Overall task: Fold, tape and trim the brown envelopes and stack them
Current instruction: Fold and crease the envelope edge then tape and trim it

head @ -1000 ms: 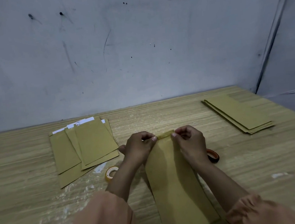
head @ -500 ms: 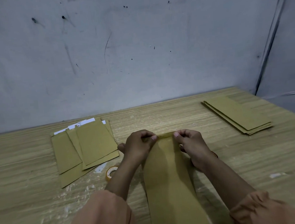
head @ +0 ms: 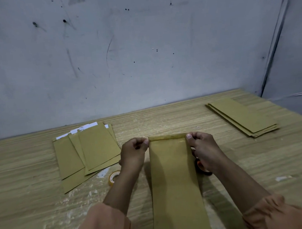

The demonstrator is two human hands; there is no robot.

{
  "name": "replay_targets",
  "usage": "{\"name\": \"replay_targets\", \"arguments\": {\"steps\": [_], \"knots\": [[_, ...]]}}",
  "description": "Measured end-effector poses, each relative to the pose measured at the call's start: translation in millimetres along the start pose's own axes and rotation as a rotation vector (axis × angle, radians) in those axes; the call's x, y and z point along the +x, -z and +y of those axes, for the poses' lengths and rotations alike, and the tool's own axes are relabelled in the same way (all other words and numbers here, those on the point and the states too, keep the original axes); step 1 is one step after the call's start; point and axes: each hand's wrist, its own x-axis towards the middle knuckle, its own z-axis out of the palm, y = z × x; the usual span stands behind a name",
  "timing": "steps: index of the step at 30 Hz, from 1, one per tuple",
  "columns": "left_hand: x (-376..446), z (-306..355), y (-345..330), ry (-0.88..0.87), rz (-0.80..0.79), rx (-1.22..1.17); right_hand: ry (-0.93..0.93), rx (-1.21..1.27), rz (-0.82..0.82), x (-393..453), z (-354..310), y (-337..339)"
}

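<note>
At the far left of the wooden table (head: pixel 35 186) lies a loose pile of brown envelopes (head: pixel 88 155), fanned over one another, with white paper (head: pixel 86 127) showing at their far ends; by the look of it these wait to be worked, though that is a guess. Just right of the pile, near the left forearm, a roll of clear tape (head: pixel 113 177) lies on the table.

The left hand (head: pixel 134 152) has its fingers curled, thumb and fingertip pinching the far left corner of the envelope (head: pixel 175 184) in hand. That envelope lies flat and lengthwise in front of the person, its near end toward the body. Along its far end a narrow flap (head: pixel 167 137) is turned over toward the person. The right hand (head: pixel 201 146) pinches the far right corner in the same way, fingers curled.

The step in hand is judged to be the fold: both hands hold the flap down at its two corners. No tape can be made out on it. The next move likely calls for creasing it flat, then freeing one hand for the tape roll while the other keeps the flap from springing up.

Under the right wrist an orange and dark object (head: pixel 202 167) peeks out, mostly hidden, so what it is cannot be told. Far right, well apart, a neat stack of envelopes (head: pixel 242 116) lies near the wall (head: pixel 141 51).
</note>
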Motion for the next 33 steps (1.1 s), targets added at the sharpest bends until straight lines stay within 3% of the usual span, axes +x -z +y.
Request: {"name": "replay_targets", "arguments": {"steps": [6, 11, 17, 23, 30, 33], "knots": [[-1, 9, 4, 0.102, -0.222, -0.099, -0.021, 0.039, -0.038, -3, -4, 3], [0, 13, 9, 0.181, -0.292, -0.157, -0.047, 0.105, -0.066, -2, -8, 6], [2, 12, 3, 0.13, -0.122, -0.229, -0.057, 0.122, -0.087, -1, -8, 6], [3, 5, -3, -0.054, -0.025, 0.124, -0.025, 0.116, -0.057, 1, -5, 4], [2, 14, -11, -0.035, -0.045, 0.376, 0.015, 0.063, -0.059, 4, -3, 4], [4, 14, -13, -0.04, -0.067, 0.298, 0.01, 0.059, -0.056, 8, -4, 6]]}}
